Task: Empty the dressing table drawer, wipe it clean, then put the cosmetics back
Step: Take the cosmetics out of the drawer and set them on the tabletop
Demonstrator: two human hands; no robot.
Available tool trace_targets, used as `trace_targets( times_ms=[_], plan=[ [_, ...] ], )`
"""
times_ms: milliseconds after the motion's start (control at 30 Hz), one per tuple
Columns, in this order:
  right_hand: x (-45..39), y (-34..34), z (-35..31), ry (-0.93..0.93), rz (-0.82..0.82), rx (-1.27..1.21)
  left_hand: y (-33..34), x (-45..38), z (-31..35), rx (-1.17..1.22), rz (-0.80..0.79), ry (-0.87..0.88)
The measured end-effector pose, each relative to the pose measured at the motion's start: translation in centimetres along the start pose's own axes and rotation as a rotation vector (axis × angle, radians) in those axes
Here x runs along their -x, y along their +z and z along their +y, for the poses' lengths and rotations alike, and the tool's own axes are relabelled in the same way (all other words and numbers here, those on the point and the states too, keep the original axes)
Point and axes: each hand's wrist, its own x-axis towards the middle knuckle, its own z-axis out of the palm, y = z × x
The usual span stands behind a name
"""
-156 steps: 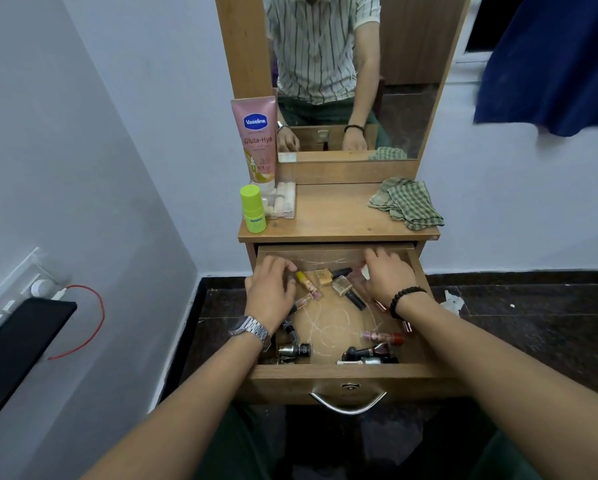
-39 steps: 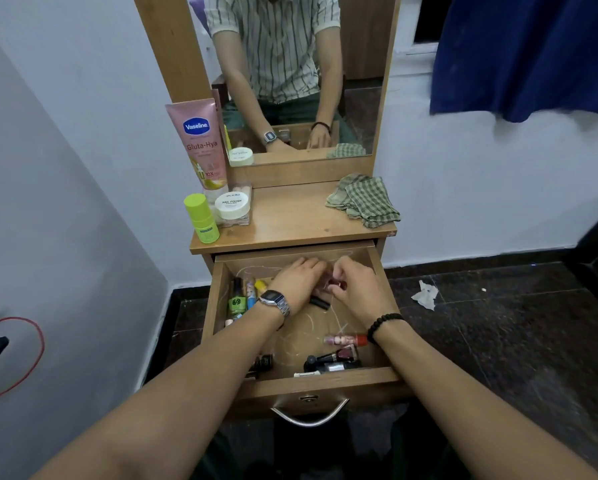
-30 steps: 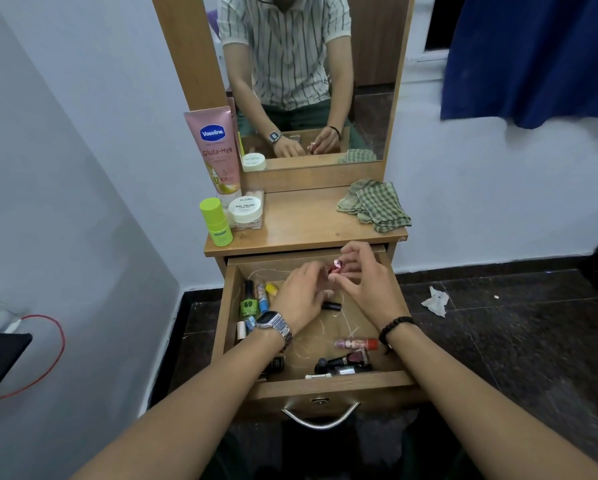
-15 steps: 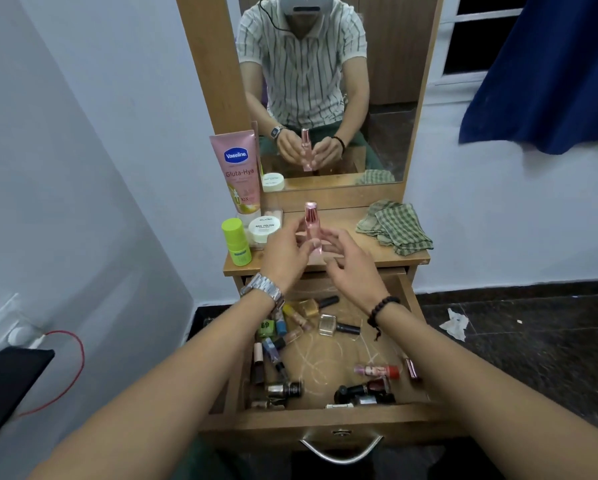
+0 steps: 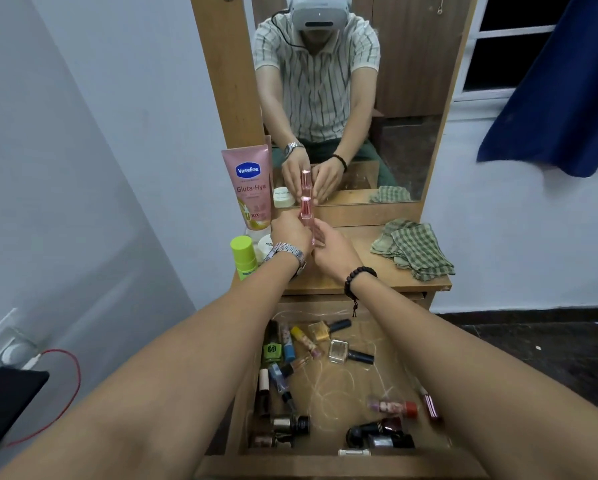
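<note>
Both hands meet just above the middle of the frame, over the dressing table top (image 5: pixel 370 271). The left hand (image 5: pixel 290 230) curls its fingers round a slim pink bottle (image 5: pixel 306 216) and holds it upright. The right hand (image 5: pixel 332 242) touches the bottle's lower end — fingers loosely bent beside it; whether it grips, I cannot tell. The open drawer (image 5: pixel 342 393) at lower centre holds scattered nail polish bottles (image 5: pixel 349 353).

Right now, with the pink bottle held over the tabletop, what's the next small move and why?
Probably lower the pink bottle and stand it on the bare tabletop beside the white jar. Both the left hand and right hand have it in their grip, upright above the wood, and the open drawer still holds many nail polish bottles to clear before wiping.
</note>
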Motion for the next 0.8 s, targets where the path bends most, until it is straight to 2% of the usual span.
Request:
trace_targets(
  times_ms=[600,733,800],
  plan=[
    [-2.2,0.7,1.0,0.086,-0.061,0.132,1.2,-1.2,1.2,-0.099,-0.047,-0.19],
    [-1.0,-0.7,1.8,0.06,-0.024,0.223,1.0,0.4,1.9,0.023,-0.037,-0.167],
    [-0.4,-1.6,2.2,0.019,-0.031,0.237,0.4,2.1,1.8,0.132,-0.001,-0.093]
  ],
)
